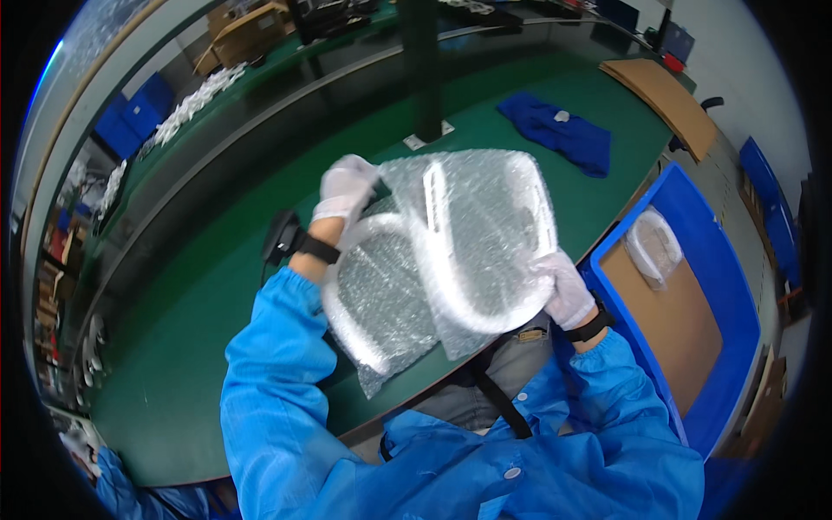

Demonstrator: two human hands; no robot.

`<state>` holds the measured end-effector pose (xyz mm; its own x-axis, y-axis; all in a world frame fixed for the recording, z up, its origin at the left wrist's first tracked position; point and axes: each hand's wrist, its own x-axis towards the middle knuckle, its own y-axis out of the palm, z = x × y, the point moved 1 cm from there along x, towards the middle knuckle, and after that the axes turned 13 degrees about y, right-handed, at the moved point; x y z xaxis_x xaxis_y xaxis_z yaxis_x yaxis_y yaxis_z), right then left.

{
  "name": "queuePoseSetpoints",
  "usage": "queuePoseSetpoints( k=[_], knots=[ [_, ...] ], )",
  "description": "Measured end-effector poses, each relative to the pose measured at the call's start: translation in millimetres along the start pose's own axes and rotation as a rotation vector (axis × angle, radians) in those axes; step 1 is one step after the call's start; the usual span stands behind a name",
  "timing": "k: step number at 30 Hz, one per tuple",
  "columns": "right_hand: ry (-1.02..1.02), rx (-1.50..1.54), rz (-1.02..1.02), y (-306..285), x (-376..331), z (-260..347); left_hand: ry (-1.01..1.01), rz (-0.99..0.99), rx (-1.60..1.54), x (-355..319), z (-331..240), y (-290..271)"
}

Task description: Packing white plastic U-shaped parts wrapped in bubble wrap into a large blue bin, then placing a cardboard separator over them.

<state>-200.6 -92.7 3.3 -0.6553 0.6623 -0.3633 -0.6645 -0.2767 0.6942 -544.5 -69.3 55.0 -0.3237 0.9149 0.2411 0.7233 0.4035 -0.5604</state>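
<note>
Two white U-shaped parts in clear bubble wrap are over the near edge of the green workbench. The right wrapped U-shaped part [440, 269] overlaps the left wrapped U-shaped part [348, 321]. My left hand [348, 184], in a white glove, is closed at the upper left corner of the wrap, its fingertips partly hidden. My right hand [567, 288], also gloved, grips the right edge of the right wrapped part, with fingers over its rim. Both wrists carry black straps, the left with a black device on it.
At my right stands a blue bin [646, 368] with a cardboard sheet [667, 321] and another wrapped part [652, 247] inside. A blue cloth [559, 134] lies farther back on the workbench [199, 347]. Flat cardboard [663, 100] rests at the far right corner. A dark post [422, 78] rises behind.
</note>
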Motion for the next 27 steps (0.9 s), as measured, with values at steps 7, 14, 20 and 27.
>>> queuePoseSetpoints(
  k=[7,14,20,27],
  knots=[
    [-0.158,-0.144,0.004,17,-13,3,0.077,0.339,-0.135,-32,-140,-36],
    [-0.037,0.046,0.138,15,7,9,0.037,0.071,-0.689,-111,-94,-12],
    [0.109,-0.062,0.021,30,-7,17,-0.369,0.31,-1.0,-179,-110,14],
    [0.218,-0.319,0.029,26,6,9,-0.557,0.28,-1.087,-211,-85,21]
  ],
)
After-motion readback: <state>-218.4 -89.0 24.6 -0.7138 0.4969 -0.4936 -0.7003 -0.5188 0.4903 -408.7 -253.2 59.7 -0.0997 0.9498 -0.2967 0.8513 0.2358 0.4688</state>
